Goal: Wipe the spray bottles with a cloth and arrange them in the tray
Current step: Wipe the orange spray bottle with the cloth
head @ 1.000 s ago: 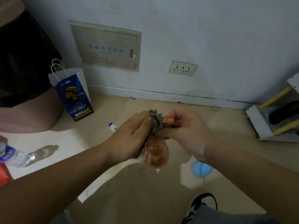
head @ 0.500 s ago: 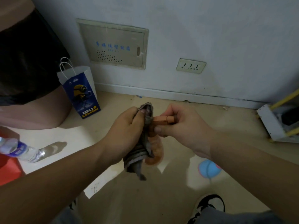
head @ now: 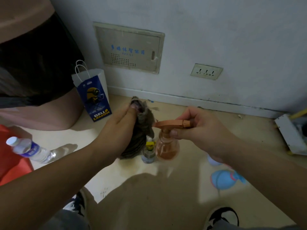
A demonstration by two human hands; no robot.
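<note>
The right hand [head: 196,130] grips the orange bottle [head: 167,146] by its spray head, leaving the body bare, probably so the cloth [head: 142,123] can reach all round it. The left hand [head: 119,128] clutches that cloth in a bunch at the bottle's nozzle tip; I cannot tell whether they touch. There are three spray bottles: the orange one, a yellow-capped bottle [head: 148,151] just left of it, and a blue bottle [head: 224,179] to its lower right. One cloth. I cannot make out a tray
</note>
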